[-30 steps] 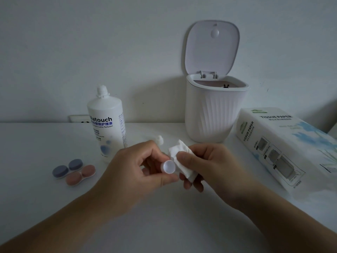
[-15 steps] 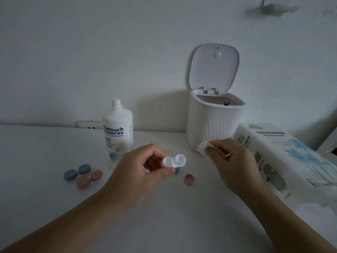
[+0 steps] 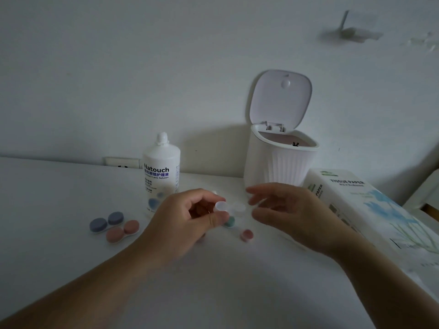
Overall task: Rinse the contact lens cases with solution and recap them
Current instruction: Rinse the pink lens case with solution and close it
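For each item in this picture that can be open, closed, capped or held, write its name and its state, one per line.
Bin: lid up.
Solution bottle: upright.
Clear lens case: uncapped, pinched by left hand.
Right hand: open, empty.
Blue case: capped.
Pink case: capped.
Green cap, pink cap: loose on table.

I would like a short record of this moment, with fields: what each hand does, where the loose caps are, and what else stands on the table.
left hand: pinches the clear lens case, uncapped
right hand: fingers relaxed, holds nothing, blurred
loose caps: green cap and pink cap on the table
capped cases: blue case, pink case
solution bottle: upright
bin: lid open
tissue box: right side
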A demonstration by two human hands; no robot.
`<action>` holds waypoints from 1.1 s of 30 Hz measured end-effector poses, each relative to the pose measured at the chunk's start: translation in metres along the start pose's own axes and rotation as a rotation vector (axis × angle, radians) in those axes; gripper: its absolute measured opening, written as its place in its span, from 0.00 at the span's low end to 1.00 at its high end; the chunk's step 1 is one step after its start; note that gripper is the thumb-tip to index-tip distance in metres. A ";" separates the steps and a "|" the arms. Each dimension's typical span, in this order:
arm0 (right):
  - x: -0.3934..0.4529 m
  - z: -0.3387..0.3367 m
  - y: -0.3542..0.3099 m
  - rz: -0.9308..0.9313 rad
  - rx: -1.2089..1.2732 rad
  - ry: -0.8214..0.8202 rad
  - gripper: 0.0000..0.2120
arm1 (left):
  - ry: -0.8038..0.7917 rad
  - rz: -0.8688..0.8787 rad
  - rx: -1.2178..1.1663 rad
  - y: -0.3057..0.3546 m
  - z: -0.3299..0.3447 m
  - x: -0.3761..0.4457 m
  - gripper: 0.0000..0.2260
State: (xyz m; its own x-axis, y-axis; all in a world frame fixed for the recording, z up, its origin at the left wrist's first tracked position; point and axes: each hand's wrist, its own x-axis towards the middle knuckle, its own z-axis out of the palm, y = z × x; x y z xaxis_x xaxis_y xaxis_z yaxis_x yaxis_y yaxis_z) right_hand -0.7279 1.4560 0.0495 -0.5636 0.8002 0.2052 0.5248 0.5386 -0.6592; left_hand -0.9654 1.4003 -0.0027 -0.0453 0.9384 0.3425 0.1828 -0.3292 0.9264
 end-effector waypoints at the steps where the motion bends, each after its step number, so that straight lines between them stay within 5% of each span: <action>1: 0.006 0.003 -0.002 0.000 0.099 -0.043 0.19 | 0.003 -0.008 -0.015 -0.001 -0.001 0.001 0.12; 5: 0.017 0.017 -0.004 -0.018 0.300 -0.077 0.10 | -0.020 0.005 -0.063 -0.005 -0.005 0.003 0.18; 13: 0.015 0.027 0.002 -0.034 0.484 -0.111 0.13 | -0.048 -0.005 0.019 -0.007 -0.002 0.001 0.13; 17: 0.012 0.028 0.014 0.007 0.615 -0.038 0.12 | 0.115 0.202 0.278 -0.002 -0.002 -0.002 0.19; 23: 0.014 0.033 0.019 0.048 0.613 0.016 0.16 | 0.465 0.589 0.452 0.010 -0.013 -0.001 0.13; 28: 0.014 0.033 0.018 0.069 0.608 0.067 0.15 | 0.783 0.381 0.312 0.018 -0.030 0.008 0.26; 33: 0.015 0.036 0.019 0.111 0.628 0.060 0.11 | 0.703 0.006 0.312 0.007 -0.045 0.015 0.39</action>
State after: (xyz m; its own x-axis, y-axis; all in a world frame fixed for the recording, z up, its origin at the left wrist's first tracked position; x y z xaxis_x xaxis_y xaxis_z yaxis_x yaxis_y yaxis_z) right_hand -0.7496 1.4691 0.0140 -0.4809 0.8656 0.1398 0.0937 0.2092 -0.9734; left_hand -1.0089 1.4080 0.0158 -0.6379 0.6155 0.4630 0.4491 -0.1911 0.8728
